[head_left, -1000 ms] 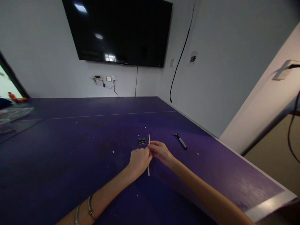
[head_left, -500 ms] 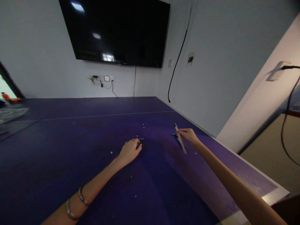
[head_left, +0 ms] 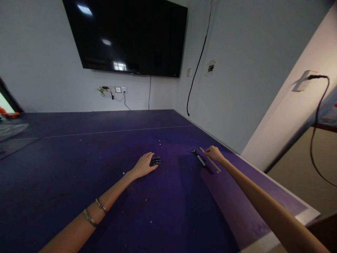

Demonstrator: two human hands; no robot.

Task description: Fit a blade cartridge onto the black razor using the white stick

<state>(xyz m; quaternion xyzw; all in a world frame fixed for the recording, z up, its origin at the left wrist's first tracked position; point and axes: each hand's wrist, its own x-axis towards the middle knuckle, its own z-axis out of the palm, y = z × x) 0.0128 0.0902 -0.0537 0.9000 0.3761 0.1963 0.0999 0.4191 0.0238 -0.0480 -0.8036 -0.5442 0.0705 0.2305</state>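
Observation:
My left hand (head_left: 143,166) rests on the dark blue-purple tabletop (head_left: 92,182), thumb and fingers spread on either side of a small black, partly clear case (head_left: 156,160). It does not grip the case. My right hand (head_left: 213,153) pinches a slim, pale stick (head_left: 213,164) by its upper part, tilted over the table; its exact kind is unclear. Just left of the stick lies a razor (head_left: 200,160) with a dark head and a light grey handle, apart from my fingers.
Small white scraps (head_left: 123,173) dot the table. At the far left are a blurred clear plastic item (head_left: 12,128) and an orange object (head_left: 7,113). A black cable (head_left: 196,72) hangs down the right wall, and a large screen (head_left: 131,38) hangs on the wall ahead.
My left fingers have opened from around the small case, leaving it on the table. My right hand has moved the pale stick rightward, off the razor, which now shows fully.

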